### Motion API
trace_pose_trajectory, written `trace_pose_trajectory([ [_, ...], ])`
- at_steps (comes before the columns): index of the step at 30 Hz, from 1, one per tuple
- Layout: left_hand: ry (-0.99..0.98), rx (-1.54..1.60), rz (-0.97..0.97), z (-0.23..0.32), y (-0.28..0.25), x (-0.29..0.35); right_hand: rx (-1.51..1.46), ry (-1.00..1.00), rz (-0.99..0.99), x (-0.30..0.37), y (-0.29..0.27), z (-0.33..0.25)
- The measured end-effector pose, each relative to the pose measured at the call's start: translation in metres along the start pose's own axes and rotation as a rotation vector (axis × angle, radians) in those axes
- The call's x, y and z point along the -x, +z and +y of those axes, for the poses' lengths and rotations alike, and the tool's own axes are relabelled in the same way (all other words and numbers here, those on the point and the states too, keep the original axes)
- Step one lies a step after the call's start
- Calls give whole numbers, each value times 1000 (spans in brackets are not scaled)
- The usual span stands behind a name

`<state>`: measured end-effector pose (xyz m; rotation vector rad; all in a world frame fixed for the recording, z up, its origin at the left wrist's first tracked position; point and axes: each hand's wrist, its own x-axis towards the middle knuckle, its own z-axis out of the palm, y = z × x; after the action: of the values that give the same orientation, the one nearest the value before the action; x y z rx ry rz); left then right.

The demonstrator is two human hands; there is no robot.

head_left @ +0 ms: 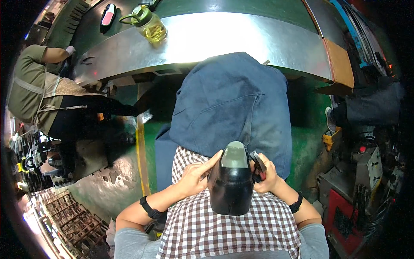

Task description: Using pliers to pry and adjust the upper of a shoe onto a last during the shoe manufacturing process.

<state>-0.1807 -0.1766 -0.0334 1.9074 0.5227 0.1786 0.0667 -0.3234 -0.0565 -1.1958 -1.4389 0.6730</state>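
A glossy black shoe (231,187) with a grey-green patch at its upper end stands in my lap, over a checked apron (194,226). My left hand (196,175) grips its left side, with the index finger stretched along the edge. On the other side, my right hand (267,176) is closed round a small hand tool (258,164) with dark metal and a red part. The tool's end is close beside the shoe; whether they touch, I cannot tell. The shoe's underside is hidden.
Ahead runs a metal-edged conveyor bench (241,36) bearing a green-lidded bottle (151,28) and another shoe (108,18). A co-worker (32,86) sits at the left, near a rack (71,216). A machine with a red panel (340,216) stands at the right, below a cardboard piece (338,62).
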Motion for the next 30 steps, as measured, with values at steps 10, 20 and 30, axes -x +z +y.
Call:
trace_pose_trajectory([
  [10,-595,609,25,47,-38,-79,-421,714,354,-73,-23,-19],
  [20,-206,660,-155,88,-83,-155,-143,659,501,-151,-153,-57],
  [30,-217,433,487,10,-142,-240,731,363,691,-180,-419,88],
])
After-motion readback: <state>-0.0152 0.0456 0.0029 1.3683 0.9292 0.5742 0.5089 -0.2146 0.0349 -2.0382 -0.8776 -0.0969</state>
